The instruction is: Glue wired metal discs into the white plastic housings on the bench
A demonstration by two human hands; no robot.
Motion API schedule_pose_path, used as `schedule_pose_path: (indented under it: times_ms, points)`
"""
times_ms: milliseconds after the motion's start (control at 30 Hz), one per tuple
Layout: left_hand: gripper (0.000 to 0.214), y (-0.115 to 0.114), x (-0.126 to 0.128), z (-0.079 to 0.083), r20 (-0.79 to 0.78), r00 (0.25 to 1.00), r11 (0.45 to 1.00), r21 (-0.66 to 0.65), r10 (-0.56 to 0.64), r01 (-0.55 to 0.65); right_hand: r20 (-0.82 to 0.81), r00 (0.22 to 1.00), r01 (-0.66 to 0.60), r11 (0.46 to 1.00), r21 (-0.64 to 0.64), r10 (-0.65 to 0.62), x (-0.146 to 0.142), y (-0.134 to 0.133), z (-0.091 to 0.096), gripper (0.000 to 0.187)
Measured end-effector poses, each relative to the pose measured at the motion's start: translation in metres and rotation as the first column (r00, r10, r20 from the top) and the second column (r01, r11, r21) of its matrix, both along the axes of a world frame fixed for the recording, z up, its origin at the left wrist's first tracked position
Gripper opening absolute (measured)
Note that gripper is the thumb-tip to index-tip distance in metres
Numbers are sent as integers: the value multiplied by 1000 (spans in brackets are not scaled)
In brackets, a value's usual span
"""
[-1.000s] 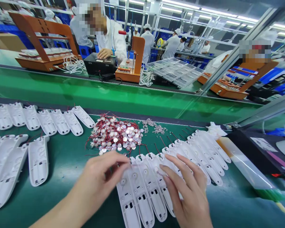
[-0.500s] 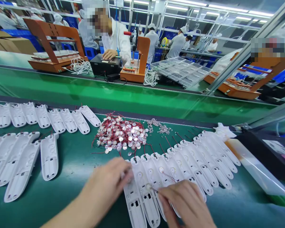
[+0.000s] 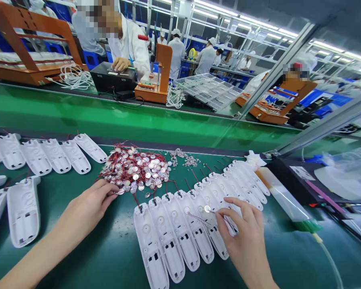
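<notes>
My left hand [image 3: 92,204] reaches to the near-left edge of a pile of small silver discs with red wires [image 3: 144,168]; its thumb and fingers are pinched together at a wired disc [image 3: 119,192]. My right hand [image 3: 243,233] is over a slanting row of white plastic shells [image 3: 152,249], pinching the thin wires of another disc [image 3: 207,208] that is at one shell's upper part. To its left, a wired disc [image 3: 187,210] lies on a neighbouring shell. Red wires stick out from the tops of the row's shells.
More white shells [image 3: 24,212] lie at the left. Tiny loose parts [image 3: 183,157] are scattered behind the row. A translucent tube [image 3: 282,196] with a green end and a black box [image 3: 301,176] are at the right. Beyond the green barrier [image 3: 114,120], a person works among orange fixtures [image 3: 159,80].
The view has swung right. My left hand has left the leftmost shell for the disc pile. My right hand has shifted farther along the row with its disc.
</notes>
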State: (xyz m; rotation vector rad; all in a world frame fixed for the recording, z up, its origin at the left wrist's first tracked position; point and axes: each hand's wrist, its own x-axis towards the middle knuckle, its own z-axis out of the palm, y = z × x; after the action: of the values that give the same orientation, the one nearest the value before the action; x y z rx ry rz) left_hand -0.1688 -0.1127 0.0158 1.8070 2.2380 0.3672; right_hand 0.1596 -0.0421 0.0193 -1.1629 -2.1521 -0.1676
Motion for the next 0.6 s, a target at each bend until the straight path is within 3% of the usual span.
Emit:
schedule_pose_path:
  times_ms: [400, 533, 600]
  points:
    - [31, -5, -2, 29, -213, 975, 986, 166, 67, -31, 36, 999, -21, 998, -53, 23, -2, 5, -13, 21]
    - [33, -9, -15, 27, -337, 937, 986, 163, 91, -37, 85, 996, -18, 998, -61, 23, 0, 6, -16, 18]
    - [33, -12, -26, 24, -308, 944, 974, 220, 122, -54, 82, 997, -2, 998, -62, 7, 0, 6, -16, 20]
